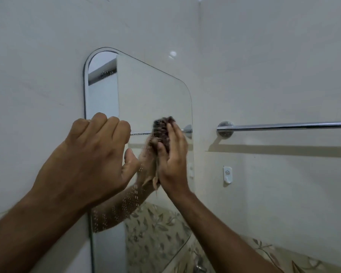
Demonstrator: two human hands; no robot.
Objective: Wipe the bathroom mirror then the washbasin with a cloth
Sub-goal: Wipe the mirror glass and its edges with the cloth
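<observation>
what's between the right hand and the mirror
A dark cloth, pressed flat by the right hand against the mirror, as the head view shows.

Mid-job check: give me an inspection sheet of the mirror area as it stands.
Surface: mirror on a pale wall, water droplets on its lower left glass.
Job's things: dark cloth pressed flat against the mirror; washbasin not in view.
Clutter: nothing seen.
Hands: right hand holds the cloth to the glass with straight fingers; left hand at the mirror's left edge, fingers curled, holding nothing visible.
Cables: nothing seen.
Surroundings: chrome towel rail right of the mirror; small white wall hook below it; floral tiles lower down.
</observation>
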